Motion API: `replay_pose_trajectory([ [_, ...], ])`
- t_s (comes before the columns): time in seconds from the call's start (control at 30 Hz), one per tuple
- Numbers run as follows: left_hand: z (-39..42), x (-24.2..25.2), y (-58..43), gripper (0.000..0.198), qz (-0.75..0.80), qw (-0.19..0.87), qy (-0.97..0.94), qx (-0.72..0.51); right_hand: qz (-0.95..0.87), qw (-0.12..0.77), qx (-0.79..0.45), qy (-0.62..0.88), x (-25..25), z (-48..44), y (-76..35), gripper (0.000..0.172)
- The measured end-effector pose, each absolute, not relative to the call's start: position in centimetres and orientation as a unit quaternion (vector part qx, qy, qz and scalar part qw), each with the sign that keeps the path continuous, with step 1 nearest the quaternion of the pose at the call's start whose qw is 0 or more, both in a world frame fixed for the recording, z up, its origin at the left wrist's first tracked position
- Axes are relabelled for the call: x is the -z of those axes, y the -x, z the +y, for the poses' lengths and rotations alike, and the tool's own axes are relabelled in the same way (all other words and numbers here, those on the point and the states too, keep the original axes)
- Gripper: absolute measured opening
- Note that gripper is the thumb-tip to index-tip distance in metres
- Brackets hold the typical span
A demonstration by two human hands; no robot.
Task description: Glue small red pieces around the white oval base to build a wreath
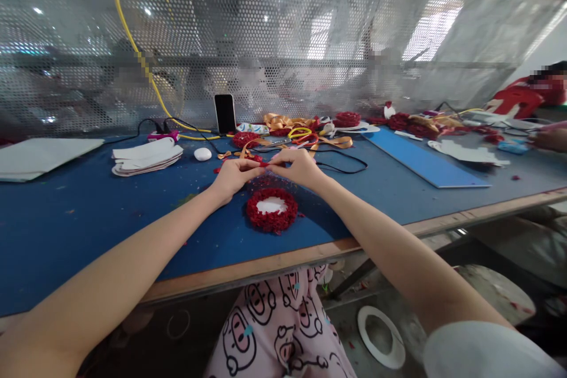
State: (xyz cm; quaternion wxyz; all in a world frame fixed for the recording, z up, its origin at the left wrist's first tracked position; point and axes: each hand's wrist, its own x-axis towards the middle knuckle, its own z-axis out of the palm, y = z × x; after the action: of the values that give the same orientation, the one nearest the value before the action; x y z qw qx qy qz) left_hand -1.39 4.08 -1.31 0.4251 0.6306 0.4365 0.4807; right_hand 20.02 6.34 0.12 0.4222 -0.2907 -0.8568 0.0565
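Both hands meet over the blue table [199, 248], fingertips pinched on a small strip of red ribbon [264, 164]. My left hand [234, 177] grips its left end, thumb and fingers pressed together. From the other side my right hand [296, 166] pinches it as well. Just below them, near the table's front edge, lies a ring of dark red ruffled trim [252, 212] with a white centre [271, 205]. Red scraps are scattered around it. Behind the hands are orange ribbon [339, 142], yellow-handled scissors [300, 132] and a red ruffled piece [245, 140].
A phone [225, 113] stands against the perforated metal screen [266, 41]. White cut sheets [146, 156] and a white oval object [202, 154] lie left. A blue board [420, 159] is on the right, near another person's hand [551, 139]. A yellow cable [155, 91] hangs behind.
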Motion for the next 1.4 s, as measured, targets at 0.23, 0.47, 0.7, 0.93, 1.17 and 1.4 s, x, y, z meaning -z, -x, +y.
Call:
replay_pose_trajectory([
  [0.23,4.13,1.3,1.4,0.052,0.422,0.44,-0.637,-0.472,-0.856,0.425,-0.075,0.284,-0.2,6.39,-19.93,0.012],
  [0.47,4.19,1.4,1.43,0.045,0.421,0.437,-0.632,-0.482,-0.856,0.425,-0.065,0.287,-0.2,6.25,-19.94,0.013],
  [0.7,4.21,1.48,1.41,0.042,0.432,0.42,-0.634,-0.484,-0.865,0.414,-0.04,0.28,-0.04,6.49,-20.07,0.013],
  [0.93,3.51,1.11,1.26,0.033,0.442,0.394,-0.652,-0.474,-0.892,0.363,-0.018,0.27,-0.46,6.22,-20.12,0.013],
  [1.17,3.83,1.45,1.44,0.025,0.431,0.342,-0.7,-0.456,-0.906,0.341,-0.005,0.252,-0.32,6.5,-20.27,0.013],
  [1.4,3.53,0.89,1.49,0.022,0.437,0.272,-0.746,-0.423,-0.917,0.307,0.036,0.251,-0.71,5.99,-20.21,0.014],
])
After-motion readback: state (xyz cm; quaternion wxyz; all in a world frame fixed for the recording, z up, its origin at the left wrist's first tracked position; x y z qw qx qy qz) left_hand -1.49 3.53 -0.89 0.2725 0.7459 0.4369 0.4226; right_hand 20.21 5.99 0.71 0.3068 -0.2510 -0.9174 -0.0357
